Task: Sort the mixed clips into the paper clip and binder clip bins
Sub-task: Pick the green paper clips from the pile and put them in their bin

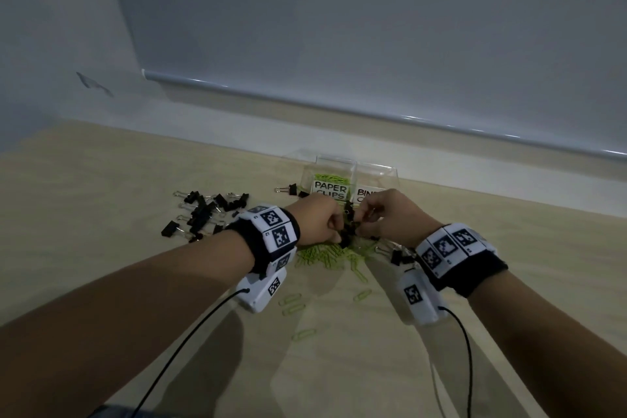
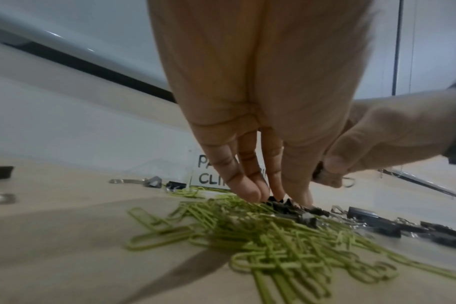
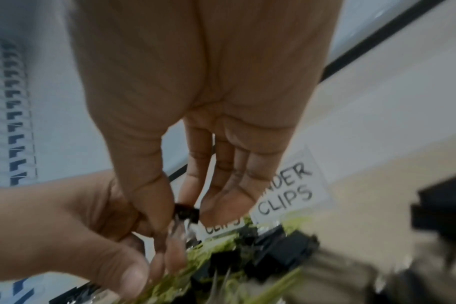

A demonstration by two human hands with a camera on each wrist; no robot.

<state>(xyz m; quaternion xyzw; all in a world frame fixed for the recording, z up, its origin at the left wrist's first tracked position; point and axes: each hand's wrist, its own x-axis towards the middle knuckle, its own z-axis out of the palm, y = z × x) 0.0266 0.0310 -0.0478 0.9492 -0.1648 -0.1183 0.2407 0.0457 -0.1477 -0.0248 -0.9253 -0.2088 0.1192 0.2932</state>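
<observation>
My two hands meet over a mixed pile of green paper clips (image 1: 325, 254) and black binder clips (image 2: 281, 205) in front of two clear bins. My right hand (image 1: 383, 214) pinches a small black binder clip (image 3: 186, 212) between thumb and fingers, its wire loop (image 2: 349, 182) hanging free. My left hand (image 1: 319, 220) reaches down into the pile, fingertips (image 2: 247, 192) closing on a black binder clip there. The bin labelled PAPER CLIPS (image 1: 330, 188) holds green clips. The BINDER CLIPS bin (image 3: 286, 191) stands to its right, partly hidden by my right hand.
A heap of black binder clips (image 1: 203, 214) lies on the wooden table (image 1: 101, 180) to the left. More binder clips (image 2: 377, 224) lie right of the pile. Stray green paper clips (image 1: 291, 304) dot the near table. A wall with a roller blind (image 1: 373, 44) rises behind the bins.
</observation>
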